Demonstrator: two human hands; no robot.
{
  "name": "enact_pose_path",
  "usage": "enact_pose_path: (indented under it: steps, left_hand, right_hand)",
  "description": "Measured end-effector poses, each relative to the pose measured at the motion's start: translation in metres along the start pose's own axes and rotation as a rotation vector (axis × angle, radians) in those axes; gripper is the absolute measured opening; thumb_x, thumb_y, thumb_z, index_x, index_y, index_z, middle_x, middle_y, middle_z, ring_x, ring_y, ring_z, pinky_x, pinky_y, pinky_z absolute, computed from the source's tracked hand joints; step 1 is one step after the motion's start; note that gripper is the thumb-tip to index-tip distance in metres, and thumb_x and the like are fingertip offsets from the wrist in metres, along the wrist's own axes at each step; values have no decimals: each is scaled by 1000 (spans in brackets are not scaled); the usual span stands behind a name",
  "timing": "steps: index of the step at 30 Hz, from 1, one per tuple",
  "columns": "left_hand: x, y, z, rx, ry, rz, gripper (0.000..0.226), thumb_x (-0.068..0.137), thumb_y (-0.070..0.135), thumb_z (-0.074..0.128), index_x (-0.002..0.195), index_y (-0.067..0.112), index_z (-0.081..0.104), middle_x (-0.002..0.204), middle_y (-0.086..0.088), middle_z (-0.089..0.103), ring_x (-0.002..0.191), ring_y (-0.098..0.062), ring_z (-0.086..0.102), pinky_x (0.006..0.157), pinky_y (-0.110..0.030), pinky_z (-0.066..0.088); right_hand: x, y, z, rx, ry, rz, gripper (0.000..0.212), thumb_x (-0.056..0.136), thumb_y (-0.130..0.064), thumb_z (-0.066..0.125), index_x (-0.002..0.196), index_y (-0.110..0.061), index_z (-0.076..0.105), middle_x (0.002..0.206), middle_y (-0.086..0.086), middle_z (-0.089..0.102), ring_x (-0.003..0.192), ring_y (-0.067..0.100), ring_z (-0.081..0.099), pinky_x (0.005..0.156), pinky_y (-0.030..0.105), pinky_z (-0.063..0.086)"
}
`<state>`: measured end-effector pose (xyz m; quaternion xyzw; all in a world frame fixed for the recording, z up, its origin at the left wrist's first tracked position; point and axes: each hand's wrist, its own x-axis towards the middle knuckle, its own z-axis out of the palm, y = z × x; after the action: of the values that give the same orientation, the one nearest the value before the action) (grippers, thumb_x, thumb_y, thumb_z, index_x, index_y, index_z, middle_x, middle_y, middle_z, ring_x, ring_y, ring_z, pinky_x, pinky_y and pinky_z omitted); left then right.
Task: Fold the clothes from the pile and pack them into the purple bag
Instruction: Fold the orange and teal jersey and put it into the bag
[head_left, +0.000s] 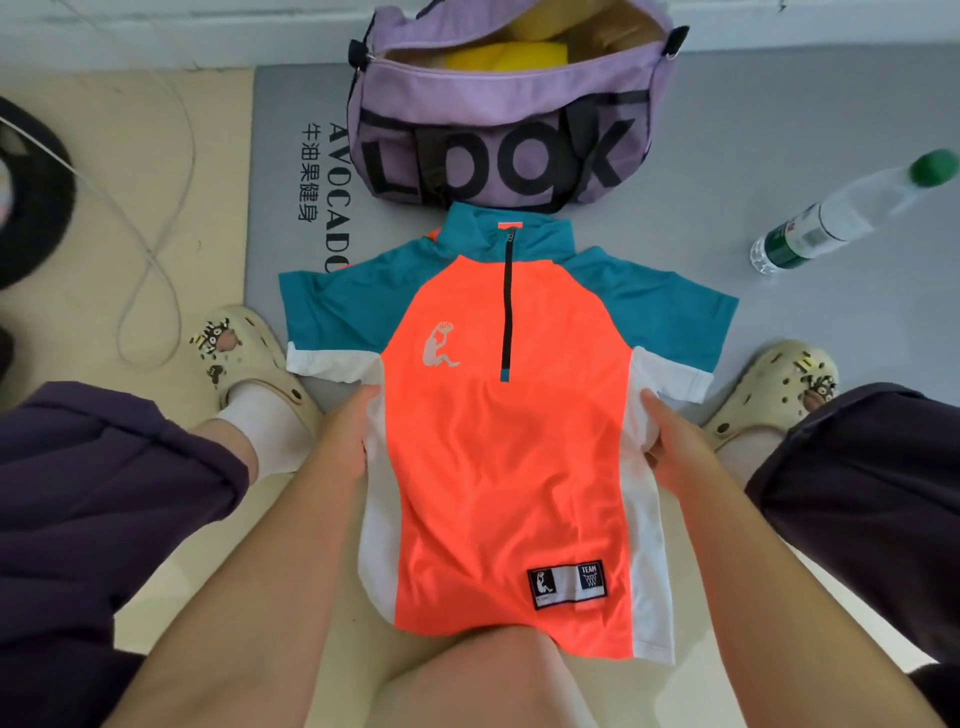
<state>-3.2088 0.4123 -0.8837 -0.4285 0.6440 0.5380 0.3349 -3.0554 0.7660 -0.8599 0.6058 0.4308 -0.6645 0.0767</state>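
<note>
An orange zip-neck shirt (498, 457) with teal shoulders and white side panels lies flat, face up, on the grey mat, collar pointing away from me. My left hand (345, 441) grips its left side edge under the sleeve, fingers tucked beneath the white panel. At the opposite edge my right hand (670, 447) holds the right side in the same way. The purple bag (498, 135) printed "LOOK" stands open just beyond the collar, with yellow fabric (506, 54) inside it.
A grey mat (727, 156) covers the floor beneath the bag and shirt. A plastic water bottle (852, 213) with a green cap lies to the right. My feet in cream clogs (249, 358) flank the shirt. A thin white cable (150, 244) loops at left.
</note>
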Motion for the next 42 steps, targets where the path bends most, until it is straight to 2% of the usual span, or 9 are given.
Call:
enact_pose_path:
  steps: [5, 10, 14, 18, 22, 27, 32, 36, 42]
  left_hand:
    - [9, 9, -10, -36, 26, 0, 44, 89, 43, 66, 121, 13, 63, 112, -6, 68, 98, -22, 64, 80, -32, 51]
    - [11, 21, -24, -98, 189, 148, 43, 89, 42, 65, 118, 10, 63, 80, -1, 60, 70, -16, 59, 59, -27, 46]
    - [1, 27, -22, 121, 162, 281, 21, 86, 37, 66, 101, 22, 64, 101, -2, 66, 98, -25, 64, 69, -30, 48]
    - [-12, 43, -14, 156, 136, 478, 50, 88, 25, 69, 134, 33, 53, 130, 16, 42, 118, -6, 45, 88, -21, 40]
    - [-17, 56, -26, -36, 126, 519, 25, 89, 16, 70, 113, 22, 72, 113, 6, 65, 119, -20, 60, 108, -37, 44]
    - [-17, 65, -24, 356, 2, 581, 24, 82, 15, 76, 104, 26, 74, 112, 5, 70, 101, -4, 63, 89, -21, 47]
    - [-13, 67, -25, 734, 322, 695, 25, 89, 29, 68, 104, 11, 75, 105, -9, 72, 98, -28, 64, 86, -36, 49]
    - [-15, 85, -24, 618, 243, 813, 9, 85, 20, 70, 85, 11, 71, 103, -6, 64, 93, -19, 58, 80, -29, 42]
    - [-29, 103, 8, 309, 37, 675, 22, 76, 20, 62, 62, 24, 45, 56, 18, 42, 51, 3, 38, 48, -12, 32]
  right_hand:
    - [-7, -11, -2, -23, 12, -2, 49, 86, -29, 71, 125, -1, 60, 117, 20, 65, 92, 29, 60, 82, 37, 49]
    - [-13, -35, -6, 9, 150, -181, 19, 91, -32, 65, 82, -17, 56, 80, 5, 53, 72, 19, 52, 67, 31, 43]
    - [-24, -48, 1, -243, 122, -309, 14, 89, -23, 64, 77, -19, 62, 76, 3, 56, 73, 20, 50, 65, 31, 41]
    - [-28, -58, 9, -317, 148, -431, 5, 91, -20, 62, 95, -17, 62, 87, 4, 58, 69, 15, 52, 62, 25, 42]
    - [-27, -72, 6, -118, 146, -487, 29, 94, -15, 61, 122, -19, 62, 94, -3, 55, 76, 9, 51, 73, 25, 44]
    - [-24, -85, 15, -421, -72, -485, 22, 87, -10, 69, 108, -14, 72, 98, 1, 66, 85, 14, 58, 71, 15, 46]
    - [-13, -100, 24, -1116, 229, -692, 24, 88, -16, 67, 110, -6, 71, 110, 16, 69, 105, 34, 61, 87, 32, 43]
    - [-11, -113, 31, -905, 196, -887, 17, 85, -11, 70, 100, -5, 71, 110, 14, 57, 101, 25, 55, 89, 23, 37]
    - [-13, -119, 51, -569, -40, -628, 22, 84, -13, 64, 68, -20, 51, 65, -2, 49, 58, 10, 44, 55, 24, 37]
